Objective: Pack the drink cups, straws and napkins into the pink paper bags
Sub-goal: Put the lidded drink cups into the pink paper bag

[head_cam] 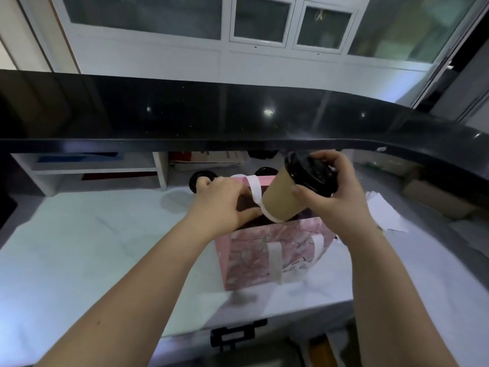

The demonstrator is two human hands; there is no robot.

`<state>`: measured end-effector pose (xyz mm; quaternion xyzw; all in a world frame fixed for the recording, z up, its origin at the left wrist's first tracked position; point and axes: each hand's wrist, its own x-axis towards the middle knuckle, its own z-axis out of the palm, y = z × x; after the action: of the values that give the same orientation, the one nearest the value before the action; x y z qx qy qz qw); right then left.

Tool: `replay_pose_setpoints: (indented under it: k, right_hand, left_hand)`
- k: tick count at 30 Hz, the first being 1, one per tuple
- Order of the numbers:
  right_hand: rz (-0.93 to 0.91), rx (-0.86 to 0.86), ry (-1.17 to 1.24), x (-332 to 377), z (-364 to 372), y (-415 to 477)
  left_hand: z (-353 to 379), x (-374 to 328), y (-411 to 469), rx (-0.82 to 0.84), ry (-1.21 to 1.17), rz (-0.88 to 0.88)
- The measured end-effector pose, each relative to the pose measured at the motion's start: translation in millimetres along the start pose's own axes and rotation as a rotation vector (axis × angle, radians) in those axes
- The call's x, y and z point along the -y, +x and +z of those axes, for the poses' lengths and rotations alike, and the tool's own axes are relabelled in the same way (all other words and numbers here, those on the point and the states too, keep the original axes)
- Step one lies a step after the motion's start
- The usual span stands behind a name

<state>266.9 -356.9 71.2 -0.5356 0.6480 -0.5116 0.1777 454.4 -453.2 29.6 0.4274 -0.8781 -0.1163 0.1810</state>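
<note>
Right fingers (pixel 325 158) clasp the tilted cup (pixel 280 200) above the bag (pixel 264 255) the left fingers (pixel 238 192) grip

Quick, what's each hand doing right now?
Left hand: holds the rim of the bag.
Right hand: holds the cup.

A white marbled worktop (pixel 79 247) is seen below a raised black ledge (pixel 238 120). A pink paper bag (pixel 264 255) is stood upright on it near the middle. Loose white paper sheets (pixel 383 210) are laid to the right, with a cardboard box (pixel 428 197) behind them. A white shelf unit (pixel 92 168) is set at the back left, and two round black lids (pixel 197 181) are placed beside it.
</note>
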Motion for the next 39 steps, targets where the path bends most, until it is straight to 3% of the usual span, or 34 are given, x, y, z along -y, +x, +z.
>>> replay_pose_setpoints:
  k: [3, 7, 13, 17, 21, 24, 31, 39]
  right_hand:
    - [-0.007, -0.112, 0.046, -6, -10, -2]
    - [-0.008, -0.057, -0.069, -14, -13, 0]
    - [-0.018, 0.197, -0.327, -15, -21, -10]
    - [0.013, 0.349, -0.327, -7, -38, -21]
    - [0.122, 0.637, -0.762, -19, -10, -11]
    - [0.156, 0.713, -1.019, -37, 21, 3]
    - [0.19, 0.816, -0.752, -61, 58, 24]
    - [0.085, 0.857, -0.76, -81, 65, 12]
  left_hand:
    - [2, -8, 0, 0.017, -0.011, -0.046]
    - [-3, -10, -2, 0.092, 0.053, -0.021]
    - [7, -9, -8, 0.338, 0.119, -0.021]
    - [16, -14, -10, 0.355, 0.079, -0.043]
    - [18, -19, -16, 0.375, 0.095, -0.004]
    - [15, -20, -23, 0.393, 0.089, 0.057]
    - [12, -23, -36, 0.381, 0.098, 0.092]
    - [18, -22, -38, 0.336, 0.133, 0.07]
